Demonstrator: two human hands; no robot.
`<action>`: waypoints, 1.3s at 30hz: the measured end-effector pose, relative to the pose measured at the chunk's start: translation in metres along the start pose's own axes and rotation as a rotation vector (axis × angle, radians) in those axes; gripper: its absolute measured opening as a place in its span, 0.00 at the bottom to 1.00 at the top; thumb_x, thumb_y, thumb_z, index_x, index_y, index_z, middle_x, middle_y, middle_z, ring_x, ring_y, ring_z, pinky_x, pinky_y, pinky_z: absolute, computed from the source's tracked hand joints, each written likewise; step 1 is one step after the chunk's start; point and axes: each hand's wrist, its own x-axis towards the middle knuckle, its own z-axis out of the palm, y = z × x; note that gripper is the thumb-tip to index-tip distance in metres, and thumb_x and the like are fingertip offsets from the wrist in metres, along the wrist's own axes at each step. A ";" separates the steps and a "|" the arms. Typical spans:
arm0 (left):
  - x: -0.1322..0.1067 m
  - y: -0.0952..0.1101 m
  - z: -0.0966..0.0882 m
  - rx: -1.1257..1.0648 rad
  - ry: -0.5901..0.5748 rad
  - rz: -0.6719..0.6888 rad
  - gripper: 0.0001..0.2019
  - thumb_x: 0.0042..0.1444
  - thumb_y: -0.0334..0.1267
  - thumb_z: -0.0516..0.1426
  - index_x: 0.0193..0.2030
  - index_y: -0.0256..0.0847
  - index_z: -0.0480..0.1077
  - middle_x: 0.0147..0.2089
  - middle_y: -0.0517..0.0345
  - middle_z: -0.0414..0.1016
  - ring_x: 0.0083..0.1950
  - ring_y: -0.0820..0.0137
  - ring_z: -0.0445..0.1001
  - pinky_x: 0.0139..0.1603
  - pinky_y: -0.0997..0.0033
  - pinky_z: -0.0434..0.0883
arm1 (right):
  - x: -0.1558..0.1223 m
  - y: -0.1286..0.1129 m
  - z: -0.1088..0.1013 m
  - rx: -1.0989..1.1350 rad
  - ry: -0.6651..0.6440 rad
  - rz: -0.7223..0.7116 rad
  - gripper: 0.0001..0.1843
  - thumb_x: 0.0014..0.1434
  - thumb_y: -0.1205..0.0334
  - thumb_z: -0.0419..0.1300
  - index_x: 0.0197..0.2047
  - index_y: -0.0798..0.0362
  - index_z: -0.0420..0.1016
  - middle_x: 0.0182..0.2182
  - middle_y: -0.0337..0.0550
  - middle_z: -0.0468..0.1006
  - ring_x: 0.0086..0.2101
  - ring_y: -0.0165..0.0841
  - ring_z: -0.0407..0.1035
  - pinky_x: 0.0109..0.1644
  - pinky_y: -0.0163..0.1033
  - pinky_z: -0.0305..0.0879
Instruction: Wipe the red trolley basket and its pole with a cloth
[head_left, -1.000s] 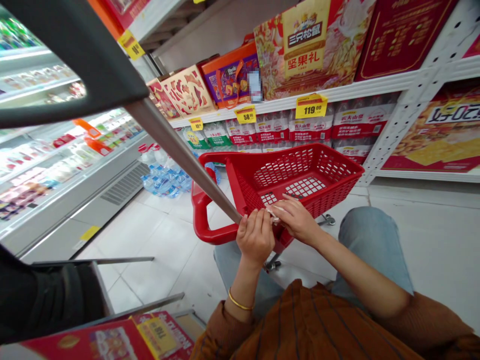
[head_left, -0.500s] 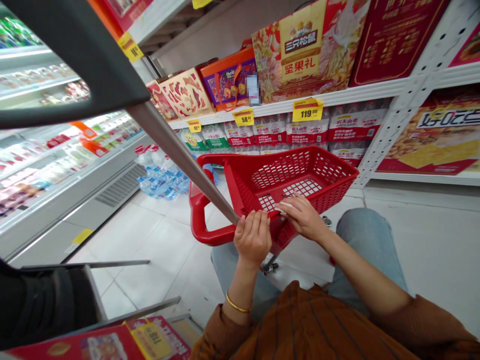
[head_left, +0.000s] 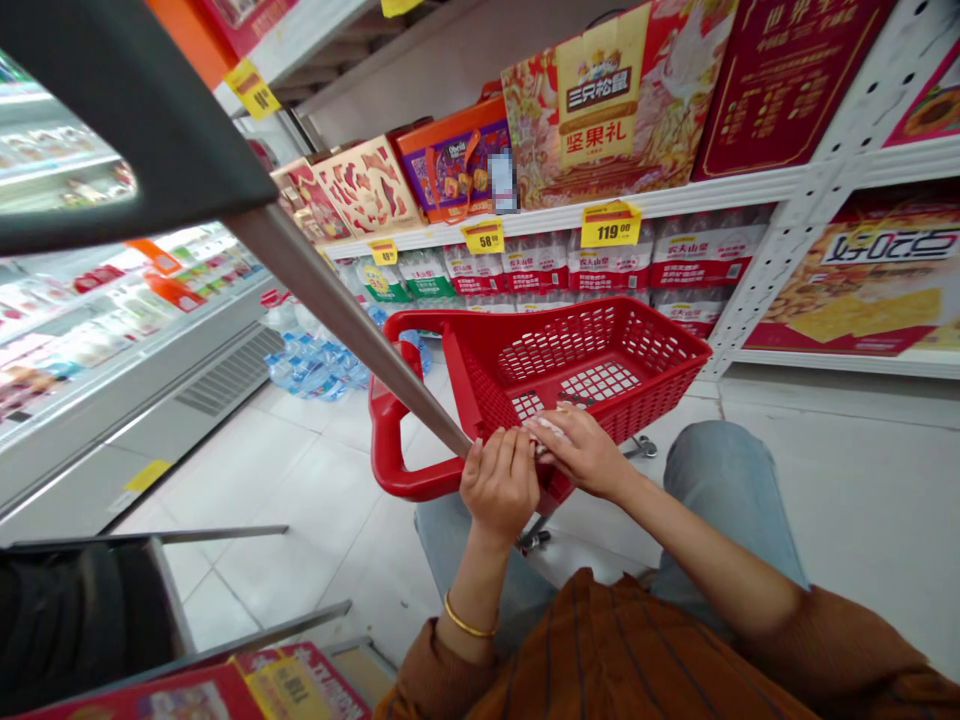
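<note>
My left hand (head_left: 499,483) is wrapped round the lower end of a long metal pole (head_left: 337,310) that rises up and left to a dark wide head. My right hand (head_left: 577,447) lies beside it on the near rim of a red plastic shopping cart (head_left: 652,350), its fingers pinched on a small pale thing I cannot make out. The cart's basket holds nothing visible and has a thick red loop handle (head_left: 390,450) on its left. My knees in blue jeans show under the hands.
Shelves ahead carry red gift boxes (head_left: 600,100), yellow price tags (head_left: 607,225) and packs of bottled water (head_left: 540,270). A long chiller case (head_left: 112,350) runs on the left, with water packs (head_left: 315,360) on the white tiled floor. A red carton (head_left: 300,685) and metal frame lie near left.
The view has shifted slightly; my right hand went out a little along the cart rim and came back beside my left hand. The left hand kept its hold on the pole.
</note>
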 end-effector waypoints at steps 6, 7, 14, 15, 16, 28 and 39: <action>0.001 0.001 -0.001 0.025 0.018 0.013 0.10 0.60 0.32 0.55 0.46 0.38 0.75 0.41 0.55 0.82 0.45 0.68 0.78 0.70 0.69 0.39 | -0.005 0.010 0.000 -0.024 -0.001 -0.081 0.22 0.66 0.68 0.49 0.63 0.53 0.62 0.50 0.52 0.74 0.51 0.38 0.67 0.55 0.49 0.66; 0.001 0.000 0.000 0.027 0.019 0.017 0.10 0.60 0.32 0.55 0.46 0.39 0.75 0.41 0.56 0.82 0.45 0.68 0.78 0.70 0.69 0.39 | -0.005 0.011 -0.001 -0.019 -0.010 -0.084 0.22 0.66 0.69 0.49 0.63 0.52 0.62 0.51 0.51 0.74 0.52 0.38 0.67 0.56 0.49 0.65; 0.001 -0.006 0.000 0.017 0.039 0.048 0.11 0.60 0.32 0.55 0.47 0.41 0.75 0.41 0.57 0.82 0.44 0.67 0.79 0.70 0.68 0.41 | -0.013 0.022 -0.001 -0.027 -0.004 -0.052 0.24 0.66 0.70 0.49 0.63 0.50 0.61 0.49 0.50 0.75 0.51 0.38 0.68 0.56 0.49 0.66; 0.001 -0.007 0.000 0.015 0.040 0.048 0.11 0.60 0.32 0.55 0.47 0.41 0.75 0.41 0.57 0.82 0.44 0.67 0.79 0.70 0.68 0.41 | -0.015 0.023 -0.001 -0.026 -0.005 -0.040 0.24 0.66 0.70 0.49 0.63 0.49 0.62 0.49 0.49 0.75 0.50 0.38 0.68 0.55 0.48 0.66; 0.001 -0.008 0.001 0.015 0.042 0.050 0.11 0.60 0.32 0.55 0.47 0.41 0.75 0.41 0.58 0.82 0.44 0.67 0.79 0.70 0.68 0.41 | -0.017 0.025 -0.001 -0.022 -0.012 -0.028 0.24 0.66 0.70 0.49 0.63 0.48 0.62 0.50 0.49 0.75 0.50 0.38 0.68 0.55 0.48 0.66; -0.001 -0.018 0.001 0.008 0.057 0.086 0.12 0.58 0.33 0.57 0.49 0.42 0.74 0.42 0.58 0.82 0.44 0.68 0.79 0.70 0.67 0.42 | -0.020 0.031 -0.004 -0.042 -0.059 0.018 0.22 0.66 0.69 0.49 0.62 0.49 0.65 0.47 0.50 0.76 0.48 0.38 0.69 0.52 0.46 0.68; -0.001 -0.023 -0.001 -0.024 0.057 0.091 0.12 0.58 0.33 0.57 0.48 0.43 0.75 0.42 0.59 0.82 0.44 0.68 0.80 0.70 0.67 0.42 | -0.022 0.025 -0.010 -0.062 -0.087 0.064 0.24 0.66 0.70 0.49 0.64 0.47 0.62 0.48 0.51 0.76 0.48 0.38 0.69 0.50 0.46 0.69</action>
